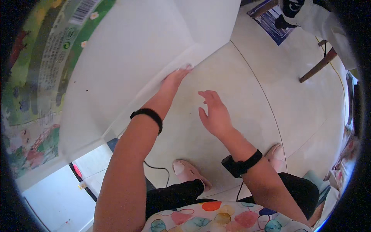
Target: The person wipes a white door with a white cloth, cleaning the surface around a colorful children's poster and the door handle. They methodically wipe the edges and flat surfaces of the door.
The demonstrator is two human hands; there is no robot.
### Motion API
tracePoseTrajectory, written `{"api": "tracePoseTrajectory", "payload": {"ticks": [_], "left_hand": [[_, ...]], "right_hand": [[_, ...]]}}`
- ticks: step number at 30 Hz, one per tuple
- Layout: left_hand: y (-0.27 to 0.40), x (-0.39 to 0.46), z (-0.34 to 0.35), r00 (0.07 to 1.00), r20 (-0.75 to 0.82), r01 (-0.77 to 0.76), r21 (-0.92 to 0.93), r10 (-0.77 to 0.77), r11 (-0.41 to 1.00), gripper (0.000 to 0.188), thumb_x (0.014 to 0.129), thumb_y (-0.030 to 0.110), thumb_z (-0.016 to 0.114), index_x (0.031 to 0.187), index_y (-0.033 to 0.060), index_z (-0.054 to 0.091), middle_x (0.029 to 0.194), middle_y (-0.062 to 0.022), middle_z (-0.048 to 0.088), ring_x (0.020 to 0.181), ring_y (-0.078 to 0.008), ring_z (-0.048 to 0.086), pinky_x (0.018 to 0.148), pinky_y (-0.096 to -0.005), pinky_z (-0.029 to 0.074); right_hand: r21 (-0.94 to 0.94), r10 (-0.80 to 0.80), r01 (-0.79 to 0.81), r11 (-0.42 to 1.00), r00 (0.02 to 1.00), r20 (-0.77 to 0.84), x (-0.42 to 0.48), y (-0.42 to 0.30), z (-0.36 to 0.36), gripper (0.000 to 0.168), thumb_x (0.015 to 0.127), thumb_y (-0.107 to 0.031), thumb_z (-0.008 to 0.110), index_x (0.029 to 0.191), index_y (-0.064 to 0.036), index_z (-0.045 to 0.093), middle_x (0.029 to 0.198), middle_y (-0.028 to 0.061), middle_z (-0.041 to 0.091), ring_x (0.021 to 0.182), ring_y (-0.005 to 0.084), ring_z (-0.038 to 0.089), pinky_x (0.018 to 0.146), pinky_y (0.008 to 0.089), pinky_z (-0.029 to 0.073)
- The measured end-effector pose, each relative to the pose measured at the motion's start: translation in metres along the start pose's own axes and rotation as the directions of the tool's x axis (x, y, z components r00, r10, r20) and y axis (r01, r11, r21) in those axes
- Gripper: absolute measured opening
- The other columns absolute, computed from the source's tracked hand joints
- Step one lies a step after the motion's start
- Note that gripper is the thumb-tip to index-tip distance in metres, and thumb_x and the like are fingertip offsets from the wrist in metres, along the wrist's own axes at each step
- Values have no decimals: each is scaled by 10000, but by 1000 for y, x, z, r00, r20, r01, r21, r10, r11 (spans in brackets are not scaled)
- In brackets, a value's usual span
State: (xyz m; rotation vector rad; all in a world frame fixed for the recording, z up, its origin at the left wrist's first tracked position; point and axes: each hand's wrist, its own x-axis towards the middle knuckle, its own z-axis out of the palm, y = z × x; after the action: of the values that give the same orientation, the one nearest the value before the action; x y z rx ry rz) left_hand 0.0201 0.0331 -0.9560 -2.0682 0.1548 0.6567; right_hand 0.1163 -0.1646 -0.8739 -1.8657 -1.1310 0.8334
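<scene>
A large white sheet [124, 55] stretches across the upper left, with a fold line and a few dark specks on it. Along its left side runs a colourful printed strip [47, 63] bearing small writing, a barcode and little flowers. My left hand [176, 76] is at the sheet's lower edge and appears to grip it there; part of the fingers is hidden by the edge. My right hand [214, 111] hangs over the floor to the right of the sheet, apart from it. Its fingers are bent and spread, with nothing in them.
Beneath me is a pale tiled floor [246, 87]. A wooden leg [318, 65] and a dark printed sheet [274, 21] are at the upper right. My pink shoes [189, 172] stand near a black cable [162, 168]. A white flat surface [61, 200] lies at the lower left.
</scene>
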Motion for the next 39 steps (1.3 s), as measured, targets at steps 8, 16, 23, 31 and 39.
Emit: {"api": "tracePoseTrajectory", "payload": {"ticks": [8,16,23,31,39], "left_hand": [[-1,-59,16,961,212,-44,-520,179,853,645,825,67,441,1421,119,201,1466,-63,228,1335,-201,247,1098,-337,197],[95,-326,134,808,585,559,-799,72,221,557,814,48,442,1336,230,377,1316,-92,449,1169,-258,470,1001,-425,338],[33,-181,53,958,281,276,-875,-47,398,661,812,-6,414,1399,264,276,1365,-96,408,1209,-267,443,1003,-421,350],[-51,42,-58,998,3,-69,-140,70,988,739,781,68,508,1428,70,151,1474,-38,206,1340,-182,231,1081,-292,221],[-46,71,-50,990,-87,-137,-341,114,930,679,799,44,492,1409,57,195,1421,-118,301,1305,-241,302,1057,-322,279]], "right_hand": [[20,-23,24,1000,996,-89,-2,1,-15,450,730,-41,588,1160,-41,453,1116,191,485,985,369,527,843,421,455],[53,-51,48,997,997,58,-2,-7,4,413,746,-61,570,1143,-33,462,1099,188,494,971,360,533,834,421,459],[94,-3,-5,996,996,85,-4,2,7,413,753,-70,567,1152,-34,466,1100,181,493,982,358,531,844,418,457],[133,86,-79,988,995,-51,15,20,-22,410,752,-68,568,1148,-31,469,1109,178,489,961,361,541,828,425,461],[283,250,-187,941,946,-205,6,25,-30,388,741,-48,576,1120,-32,494,1055,183,521,875,333,574,780,402,479]]}}
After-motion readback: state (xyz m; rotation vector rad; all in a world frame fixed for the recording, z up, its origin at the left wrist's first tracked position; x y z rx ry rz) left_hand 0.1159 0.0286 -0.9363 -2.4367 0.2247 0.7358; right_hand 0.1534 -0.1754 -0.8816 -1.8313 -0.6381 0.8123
